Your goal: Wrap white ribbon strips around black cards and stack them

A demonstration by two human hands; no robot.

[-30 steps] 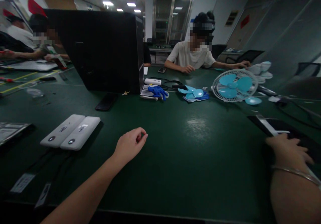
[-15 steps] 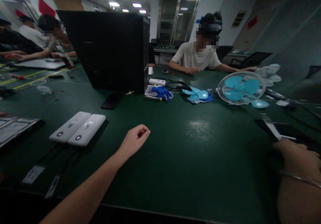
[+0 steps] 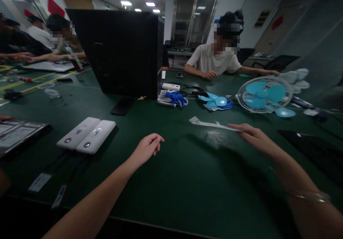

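My right hand (image 3: 250, 133) pinches one end of a thin white strip (image 3: 210, 124), which looks like paper or plastic film. The strip is held above the green tabletop, and its free end, bent and wider, points left. Near the middle, my left hand (image 3: 150, 148) hovers or rests over the table with its fingers loosely curled and nothing visible in them. To its left lie two white power banks (image 3: 99, 136) side by side, with dark cables and paper tags. A flat black sheet or pouch (image 3: 311, 149) lies right of my right hand.
A large black computer case (image 3: 118, 53) stands at the back left, a phone (image 3: 122, 106) before it. Blue-and-white gloves (image 3: 175, 98), loose blue fan blades (image 3: 214, 100) and a caged fan (image 3: 264, 94) line the back. A person (image 3: 214, 58) sits opposite.
My right hand has lifted the white strip off the black sheet at the right and carried it left toward the middle. My left hand has barely moved; its fingers have shifted slightly.
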